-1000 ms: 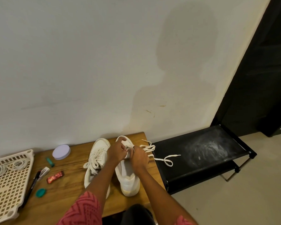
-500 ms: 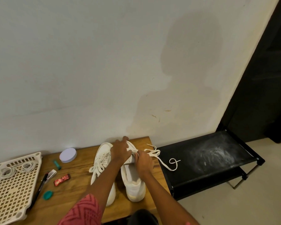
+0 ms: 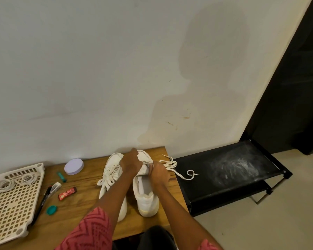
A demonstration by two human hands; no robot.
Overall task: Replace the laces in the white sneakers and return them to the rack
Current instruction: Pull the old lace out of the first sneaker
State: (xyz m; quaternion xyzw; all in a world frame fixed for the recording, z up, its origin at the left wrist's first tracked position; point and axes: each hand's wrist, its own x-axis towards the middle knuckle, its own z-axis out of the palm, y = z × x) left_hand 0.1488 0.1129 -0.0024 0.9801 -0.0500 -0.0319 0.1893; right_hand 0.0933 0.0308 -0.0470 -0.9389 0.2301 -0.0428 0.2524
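Two white sneakers stand side by side on the wooden table (image 3: 83, 204). The left sneaker (image 3: 109, 175) is laced, its bow loose. My left hand (image 3: 130, 164) grips the toe and tongue area of the right sneaker (image 3: 145, 197). My right hand (image 3: 158, 173) pinches the white lace (image 3: 172, 166) at that shoe's eyelets. The lace's free ends trail right off the table onto the black rack (image 3: 224, 170), ending in a small curl. The eyelets under my hands are hidden.
A white perforated tray (image 3: 11, 201) with coiled laces (image 3: 16, 180) sits at the table's left. Between it and the shoes lie a lilac round lid (image 3: 74, 166), a green tube, a pen (image 3: 42, 202), a red wrapper (image 3: 67, 193) and a teal cap (image 3: 51, 209). A dark doorway stands at right.
My left hand has slid forward over the right sneaker's toe. The lace's trailing end has drawn in and curled into a small loop on the rack. The view has tilted slightly upward.
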